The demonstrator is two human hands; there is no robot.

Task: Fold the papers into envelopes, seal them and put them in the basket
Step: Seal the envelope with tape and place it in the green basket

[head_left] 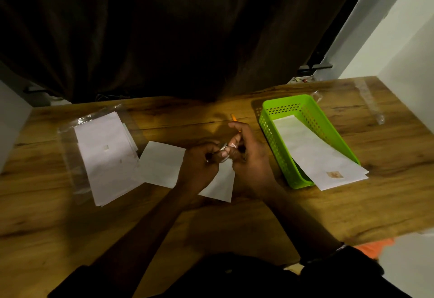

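A white folded envelope point(162, 162) lies flat on the wooden table point(234, 215) in the middle, partly under my hands. Above it, my left hand point(199, 166) and my right hand point(246, 157) meet, both pinching a small pale sticker-like piece point(226, 149) between their fingertips. An orange pencil point(234, 118) pokes out behind my right hand. A stack of white papers point(105, 157) rests on clear plastic at the left. The green perforated basket point(303, 107) stands at the right with sealed envelopes point(314, 154) in it, their near ends sticking out over its front rim.
A dark curtain hangs behind the table's far edge. Strips of clear plastic wrap point(373, 107) lie at the far right of the table. A white wall rises at the right, and something orange point(375, 248) shows below the table's right front edge.
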